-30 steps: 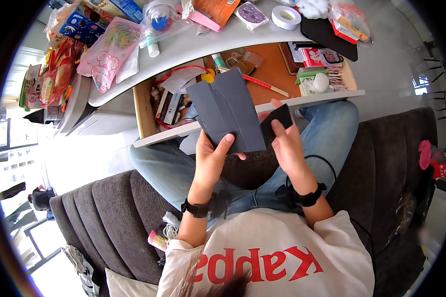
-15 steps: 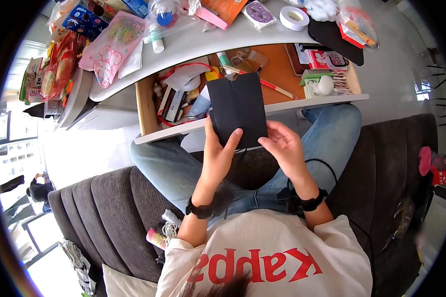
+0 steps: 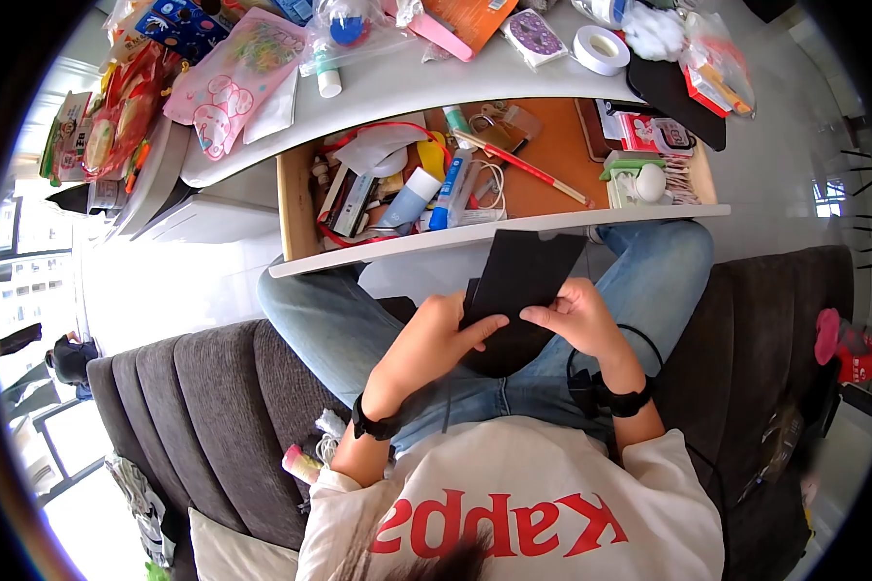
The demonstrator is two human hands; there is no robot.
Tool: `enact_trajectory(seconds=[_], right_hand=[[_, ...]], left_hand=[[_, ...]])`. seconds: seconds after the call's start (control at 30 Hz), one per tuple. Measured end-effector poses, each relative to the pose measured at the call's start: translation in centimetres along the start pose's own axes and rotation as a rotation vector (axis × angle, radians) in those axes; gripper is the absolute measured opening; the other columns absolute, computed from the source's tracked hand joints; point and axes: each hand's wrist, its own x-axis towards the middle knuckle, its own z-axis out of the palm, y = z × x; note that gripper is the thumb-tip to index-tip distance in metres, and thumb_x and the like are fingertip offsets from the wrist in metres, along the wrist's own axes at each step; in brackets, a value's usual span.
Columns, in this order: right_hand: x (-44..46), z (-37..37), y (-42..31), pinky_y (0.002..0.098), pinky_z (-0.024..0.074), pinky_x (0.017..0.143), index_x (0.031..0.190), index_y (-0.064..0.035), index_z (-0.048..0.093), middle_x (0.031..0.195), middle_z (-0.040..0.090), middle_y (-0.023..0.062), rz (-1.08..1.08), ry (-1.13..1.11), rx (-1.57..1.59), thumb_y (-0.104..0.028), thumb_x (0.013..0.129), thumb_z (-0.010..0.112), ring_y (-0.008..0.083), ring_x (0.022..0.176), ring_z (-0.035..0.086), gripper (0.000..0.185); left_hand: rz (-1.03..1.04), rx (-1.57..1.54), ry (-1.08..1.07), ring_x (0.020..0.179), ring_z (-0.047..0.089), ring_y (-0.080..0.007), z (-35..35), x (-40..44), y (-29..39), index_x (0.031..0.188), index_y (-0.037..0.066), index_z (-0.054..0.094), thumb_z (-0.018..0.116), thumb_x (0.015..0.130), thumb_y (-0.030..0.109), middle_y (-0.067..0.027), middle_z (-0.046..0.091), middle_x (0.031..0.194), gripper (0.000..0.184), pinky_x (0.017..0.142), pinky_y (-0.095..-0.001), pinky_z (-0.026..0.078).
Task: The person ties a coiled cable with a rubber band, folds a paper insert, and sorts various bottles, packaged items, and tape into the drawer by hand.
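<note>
"Where is the black card (image 3: 528,276) held?"
"Just on the near side of the drawer (image 3: 552,136)."
"And how is it gripped?"
"By the left hand (image 3: 436,329), clasped at its lower left; its lower right edge is pinched by the right hand (image 3: 576,315)."
"What else is seen?"
"Inside the drawer, a red stick (image 3: 543,176) and cotton swabs (image 3: 679,181) are laid; beyond it, on the desk (image 3: 528,81), a tape roll (image 3: 601,68) is set."
</note>
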Motion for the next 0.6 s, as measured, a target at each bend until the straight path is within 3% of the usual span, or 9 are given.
enact_trajectory(seconds=[0.17,0.27,0.37,0.4,0.53,0.6], right_hand=[[0.0,-0.3,-0.7,0.0215,0.0451,0.063,0.092,0.0017,0.061,0.082,0.063,0.0009,0.011,-0.052,-0.097,-0.003,0.080,0.063,0.0050,0.071,0.053,0.013],[0.2,-1.1,-1.6,0.0222,0.0455,0.063,0.091,0.0019,0.061,0.081,0.063,0.0016,0.005,0.009,-0.206,-0.005,0.080,0.064,0.0052,0.070,0.053,0.014],[0.0,-3.3,-3.2,0.0222,0.0465,0.066,0.092,0.0023,0.060,0.081,0.064,0.0018,-0.103,0.163,-0.306,-0.005,0.079,0.064,0.0058,0.074,0.056,0.015],[-0.2,-4.3,-3.6,0.0205,0.0443,0.062,0.092,0.0024,0.060,0.078,0.062,0.0002,-0.129,0.248,-0.287,-0.005,0.079,0.064,0.0042,0.069,0.053,0.015],[-1.5,-8.5,-4.5,0.0162,0.0315,0.049,0.090,0.0019,0.060,0.070,0.055,-0.0052,-0.204,0.518,-0.421,-0.003,0.080,0.063,-0.0009,0.056,0.040,0.012],[-1.8,-9.3,-4.7,0.0162,0.0247,0.046,0.090,0.0018,0.060,0.067,0.051,-0.0067,-0.246,0.516,-0.397,-0.003,0.080,0.062,-0.0020,0.053,0.033,0.011]], left_hand=[[-0.049,-0.031,-0.033,0.050,0.059,-0.0158,-0.1,-0.3,0.6,0.079,-0.007,0.055,0.063,0.082,0.018,-0.0136,0.059,0.058,0.026,0.048,-0.0275,0.044],[-0.050,0.193,-0.053,0.058,0.062,-0.0164,-1.0,-0.1,0.8,0.087,-0.006,0.056,0.059,0.084,0.014,-0.0134,0.063,0.068,0.020,0.054,-0.0269,0.046],[0.133,0.041,0.036,0.068,0.063,-0.0169,-1.9,0.4,0.4,0.097,-0.003,0.056,0.055,0.086,0.010,-0.0117,0.065,0.078,0.017,0.062,-0.0261,0.048],[0.096,0.045,0.008,0.074,0.060,-0.0120,-2.6,0.4,0.4,0.102,-0.004,0.054,0.049,0.088,0.005,-0.0099,0.065,0.084,0.017,0.069,-0.0235,0.047],[0.095,0.049,0.105,0.080,0.060,-0.0129,-3.9,1.1,0.6,0.102,-0.002,0.054,0.048,0.089,0.004,-0.0078,0.065,0.085,0.016,0.074,-0.0247,0.046],[0.103,0.071,0.101,0.082,0.060,-0.0138,-4.1,1.6,0.9,0.105,-0.002,0.054,0.049,0.088,0.005,-0.0080,0.064,0.087,0.019,0.075,-0.0260,0.046]])
